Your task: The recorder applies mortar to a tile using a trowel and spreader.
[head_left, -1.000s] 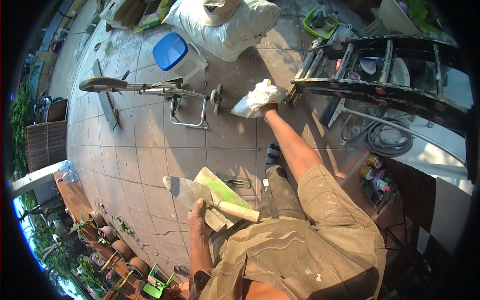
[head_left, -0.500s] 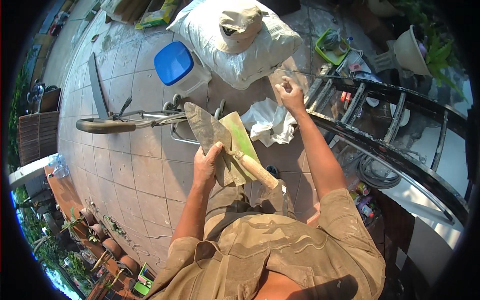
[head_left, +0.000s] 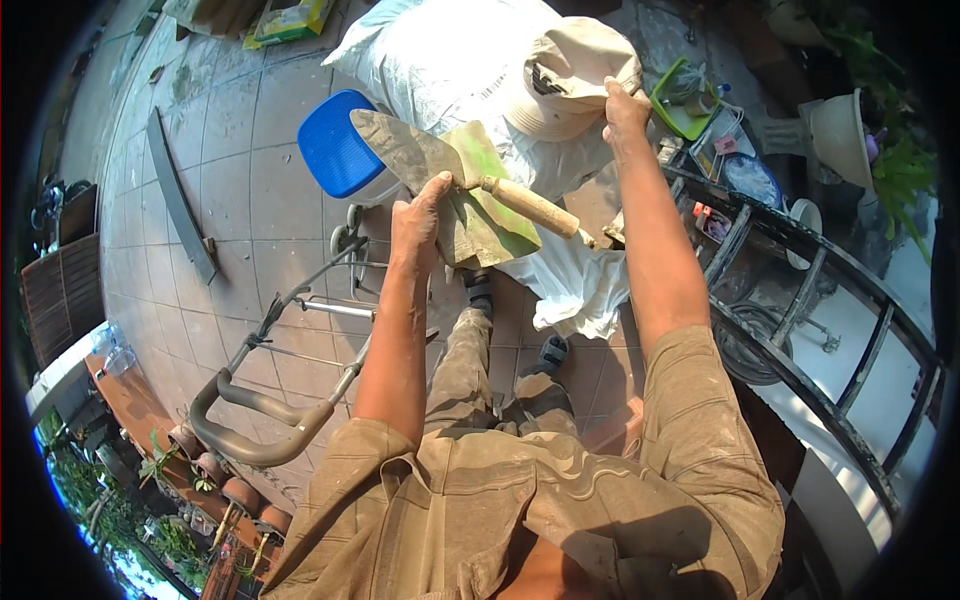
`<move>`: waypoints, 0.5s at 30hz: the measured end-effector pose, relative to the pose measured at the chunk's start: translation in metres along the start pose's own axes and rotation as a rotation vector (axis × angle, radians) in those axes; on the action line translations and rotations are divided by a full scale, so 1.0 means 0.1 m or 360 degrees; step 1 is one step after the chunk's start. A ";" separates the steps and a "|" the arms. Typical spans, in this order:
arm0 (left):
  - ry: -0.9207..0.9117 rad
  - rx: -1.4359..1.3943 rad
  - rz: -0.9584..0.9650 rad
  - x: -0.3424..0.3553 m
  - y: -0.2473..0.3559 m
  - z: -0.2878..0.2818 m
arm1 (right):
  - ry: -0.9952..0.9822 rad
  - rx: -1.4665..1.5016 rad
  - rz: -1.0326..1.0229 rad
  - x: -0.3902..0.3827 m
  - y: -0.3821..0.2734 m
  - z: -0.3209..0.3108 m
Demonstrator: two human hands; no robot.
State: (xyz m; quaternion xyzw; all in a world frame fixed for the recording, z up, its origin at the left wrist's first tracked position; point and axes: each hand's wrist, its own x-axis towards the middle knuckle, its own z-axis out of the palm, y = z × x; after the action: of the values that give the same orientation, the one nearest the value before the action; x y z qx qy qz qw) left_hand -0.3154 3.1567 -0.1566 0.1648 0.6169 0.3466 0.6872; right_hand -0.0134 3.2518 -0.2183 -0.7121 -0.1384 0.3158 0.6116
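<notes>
My left hand (head_left: 416, 228) is closed round a pointed trowel (head_left: 402, 148) with a wooden handle, together with a flat, stained green-and-grey sheet (head_left: 512, 232) lying against it. What the sheet is made of I cannot tell. Up and to the right, my right hand (head_left: 627, 112) grips the edge of a beige cap (head_left: 580, 72). The cap is over a large white sack (head_left: 440, 55); whether it still touches the sack is unclear. A crumpled white plastic bag (head_left: 582, 295) lies on the floor below my right forearm.
A blue-lidded plastic box (head_left: 340, 143) stands left of the sack. A folding hand cart (head_left: 262, 425) lies at the left, near a dark curved strip (head_left: 178, 195) on the tiles. The ladder (head_left: 800, 295) spans the right side, by a green tray (head_left: 685, 98) and a coiled hose (head_left: 755, 345).
My right hand has reached forward and taken hold of the cap, which has shifted to the right. My left hand has moved slightly forward, still holding the trowel and sheet.
</notes>
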 end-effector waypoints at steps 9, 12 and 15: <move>-0.0250 -0.0240 -0.0005 0.56 0.26 0.25 | -0.0129 -0.0826 0.0261 -0.23 -0.15 -0.76; -0.0272 -0.0101 0.0015 0.73 0.43 0.32 | -0.1065 -0.0752 -0.0177 -0.83 -0.53 -0.54; -0.0475 0.0027 0.0094 0.90 0.54 0.50 | -0.1515 -0.0961 -0.0282 -1.09 -0.60 -0.29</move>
State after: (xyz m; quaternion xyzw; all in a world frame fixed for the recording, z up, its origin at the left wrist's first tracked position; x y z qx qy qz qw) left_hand -0.2820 3.2665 -0.1780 0.2384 0.5055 0.3331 0.7594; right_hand -0.0673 3.1787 -0.1286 -0.6202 -0.5420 0.4958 0.2752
